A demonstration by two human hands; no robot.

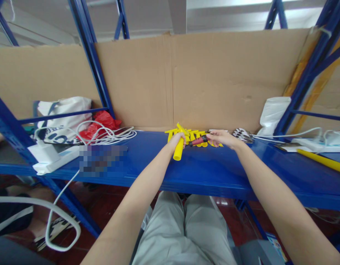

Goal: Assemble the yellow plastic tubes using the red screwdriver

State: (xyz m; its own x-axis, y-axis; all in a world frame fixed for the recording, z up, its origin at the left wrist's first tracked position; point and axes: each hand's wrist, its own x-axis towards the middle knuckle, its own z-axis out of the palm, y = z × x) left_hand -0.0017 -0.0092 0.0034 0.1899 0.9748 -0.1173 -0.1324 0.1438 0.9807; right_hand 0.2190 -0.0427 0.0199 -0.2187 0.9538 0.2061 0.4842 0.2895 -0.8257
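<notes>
My left hand [179, 139] is wrapped round a yellow tube [178, 151], whose round near end points toward me and slightly down. My right hand [221, 138] has its fingertips closed at the black end of a short red and black tool [197, 141]. That tool lies sideways between my hands, its other end close to the tube. Behind and beneath it several yellow plastic pieces [192, 134] are spread in a row along the back of the blue shelf [208, 167]. My hands and the tool partly hide them.
Cardboard [227, 77] walls the shelf's back. Left are a power strip [58, 159], coiled white cables [111, 137], a red plastic bag [103, 119] and a cloth bag [67, 116]. Right are silvery packs [243, 135], a white pouch [273, 114] and another yellow tube [324, 161]. Another person's leg shows lower left.
</notes>
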